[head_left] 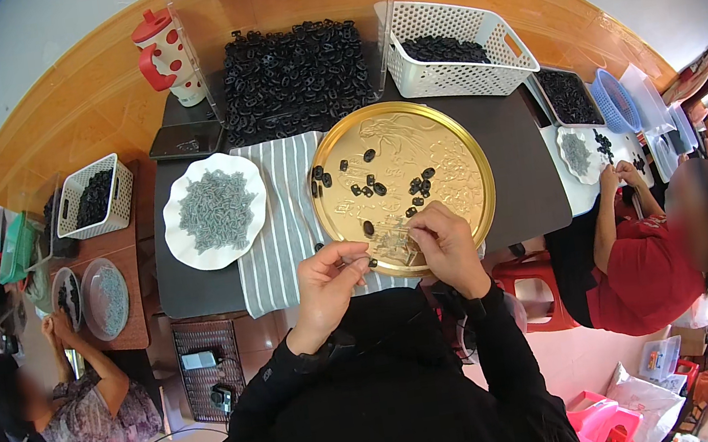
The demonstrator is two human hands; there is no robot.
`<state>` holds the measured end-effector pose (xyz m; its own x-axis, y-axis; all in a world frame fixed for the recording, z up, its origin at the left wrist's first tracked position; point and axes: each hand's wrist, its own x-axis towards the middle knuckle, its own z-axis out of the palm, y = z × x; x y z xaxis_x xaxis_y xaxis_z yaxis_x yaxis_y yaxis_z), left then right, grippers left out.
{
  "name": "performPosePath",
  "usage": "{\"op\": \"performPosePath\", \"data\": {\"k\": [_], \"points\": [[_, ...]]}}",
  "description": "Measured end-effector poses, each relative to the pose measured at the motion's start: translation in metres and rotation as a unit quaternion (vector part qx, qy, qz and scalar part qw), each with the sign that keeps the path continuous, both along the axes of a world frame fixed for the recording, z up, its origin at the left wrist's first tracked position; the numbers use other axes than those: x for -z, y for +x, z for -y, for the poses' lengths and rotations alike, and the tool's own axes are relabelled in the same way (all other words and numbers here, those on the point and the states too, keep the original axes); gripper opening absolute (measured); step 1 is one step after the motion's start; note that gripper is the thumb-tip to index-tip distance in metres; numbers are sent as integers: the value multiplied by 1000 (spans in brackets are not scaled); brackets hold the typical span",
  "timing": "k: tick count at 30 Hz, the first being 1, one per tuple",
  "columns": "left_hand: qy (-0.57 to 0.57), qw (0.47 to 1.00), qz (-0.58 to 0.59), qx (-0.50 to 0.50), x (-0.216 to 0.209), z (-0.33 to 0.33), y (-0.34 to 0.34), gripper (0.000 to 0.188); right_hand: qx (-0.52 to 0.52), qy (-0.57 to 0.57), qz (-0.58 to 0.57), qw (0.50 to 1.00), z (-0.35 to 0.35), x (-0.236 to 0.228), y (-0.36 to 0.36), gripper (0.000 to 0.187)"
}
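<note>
My left hand [327, 286] is closed in a pinch at the near edge of a round gold tray [484, 162]. Between its fingertips sits a small black plastic piece [373, 263]. Fingers bent together, my right hand [448, 248] reaches over a little pile of clear, slim pieces [391, 241] on the tray's near side. Whatever its fingertips pinch is too small to make out. Several black oval pieces [379, 189] lie scattered on the tray. Left of it, a white scalloped plate [177, 238] holds a heap of greyish clear pieces [217, 209].
A striped cloth [277, 223] lies partly under the tray. Behind stand a clear bin with a black heap [293, 76], a white basket [466, 83], a dark phone-like slab [184, 142] and a dotted tumbler [173, 61]. One person [649, 261] works at right, another [100, 410] at left.
</note>
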<state>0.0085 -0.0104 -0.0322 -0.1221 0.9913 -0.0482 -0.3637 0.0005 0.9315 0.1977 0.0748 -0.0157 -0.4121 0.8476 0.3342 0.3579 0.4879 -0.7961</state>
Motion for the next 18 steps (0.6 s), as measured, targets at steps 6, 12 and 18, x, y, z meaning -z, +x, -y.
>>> {"op": "performPosePath", "data": {"k": [6, 12, 18], "points": [[0, 1000, 18, -17, -2, 0, -9, 19, -26, 52, 68, 996, 0, -6, -8, 10], [13, 999, 26, -40, -2, 2, -18, 19, -79, 118, 219, 965, -14, -24, -28, 17], [-5, 999, 17, -37, -3, 7, -21, 19, -141, 159, 272, 939, -25, -21, -53, 14]]}}
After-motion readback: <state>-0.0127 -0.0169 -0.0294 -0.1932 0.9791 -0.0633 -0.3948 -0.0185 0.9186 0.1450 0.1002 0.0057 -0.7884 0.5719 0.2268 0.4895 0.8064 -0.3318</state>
